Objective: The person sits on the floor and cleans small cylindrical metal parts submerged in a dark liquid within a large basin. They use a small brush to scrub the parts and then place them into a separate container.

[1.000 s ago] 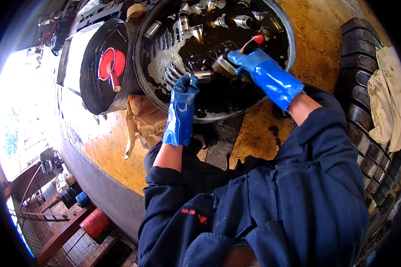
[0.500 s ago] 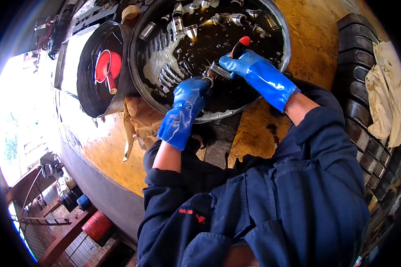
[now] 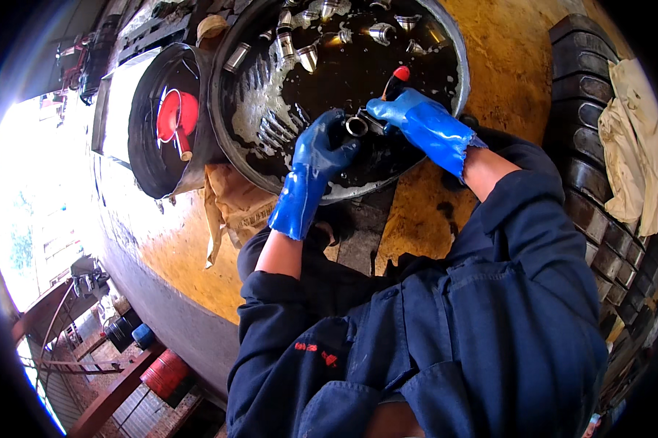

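Observation:
Both of my hands wear blue rubber gloves over a wide round tub [image 3: 463,69] of dark, foamy liquid. My left hand [image 3: 320,150] is closed around a short metal pipe fitting [image 3: 356,126], its round open end facing up. Just to the right, my right hand [image 3: 417,117] grips a brush [image 3: 400,74] by its red-tipped handle. The brush's bristles are mostly hidden beside the fitting. Several shiny metal fittings lie in the far part of the tub, among them a straight one [image 3: 237,57] and a flared one [image 3: 308,58].
To the left stands a smaller dark tub [image 3: 136,139] holding a red dipper [image 3: 177,113]. A crumpled brown paper sack [image 3: 230,204] lies in front of it. Along the right runs a dark, blocky tread-like object [image 3: 584,106], with a beige cloth [image 3: 628,139] draped over it.
My left hand has lifted the fitting a little up and right, turning its open end into view. My right hand stays close by with the brush, shifted slightly.

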The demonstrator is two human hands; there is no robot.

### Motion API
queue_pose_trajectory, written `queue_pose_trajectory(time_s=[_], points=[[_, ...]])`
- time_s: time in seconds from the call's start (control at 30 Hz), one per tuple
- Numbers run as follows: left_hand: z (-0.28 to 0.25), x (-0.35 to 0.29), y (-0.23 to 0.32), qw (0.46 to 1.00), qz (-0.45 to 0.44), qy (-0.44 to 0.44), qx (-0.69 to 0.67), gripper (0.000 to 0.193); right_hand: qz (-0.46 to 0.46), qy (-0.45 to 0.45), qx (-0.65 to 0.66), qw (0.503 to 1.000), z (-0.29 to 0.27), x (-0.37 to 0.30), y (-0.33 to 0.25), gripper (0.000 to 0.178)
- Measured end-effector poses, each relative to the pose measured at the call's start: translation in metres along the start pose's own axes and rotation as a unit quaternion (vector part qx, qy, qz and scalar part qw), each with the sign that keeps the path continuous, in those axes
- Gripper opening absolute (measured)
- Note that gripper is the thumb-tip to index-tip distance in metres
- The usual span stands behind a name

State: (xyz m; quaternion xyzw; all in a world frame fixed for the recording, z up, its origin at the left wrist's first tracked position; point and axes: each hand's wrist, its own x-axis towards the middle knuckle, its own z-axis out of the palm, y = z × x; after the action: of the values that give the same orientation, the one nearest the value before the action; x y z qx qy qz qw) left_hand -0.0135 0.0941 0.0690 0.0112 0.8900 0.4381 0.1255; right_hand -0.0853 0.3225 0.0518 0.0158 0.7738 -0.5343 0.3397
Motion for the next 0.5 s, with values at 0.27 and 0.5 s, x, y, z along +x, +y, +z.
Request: queue_pose_trajectory(time_s=[0.27, 0.5], points=[[0.018, 0.005, 0.012, 0.972, -0.008, 0.001, 0.233, 0.06, 0.059, -0.017, -0.003, 0.998, 0.0, -0.02, -0.024, 0.047], [0.02, 0.019, 0.013, 0.978, -0.158, -0.041, 0.127, 0.047, 0.048, -0.013, -0.149, 0.988, -0.008, -0.003, -0.032, 0.042]])
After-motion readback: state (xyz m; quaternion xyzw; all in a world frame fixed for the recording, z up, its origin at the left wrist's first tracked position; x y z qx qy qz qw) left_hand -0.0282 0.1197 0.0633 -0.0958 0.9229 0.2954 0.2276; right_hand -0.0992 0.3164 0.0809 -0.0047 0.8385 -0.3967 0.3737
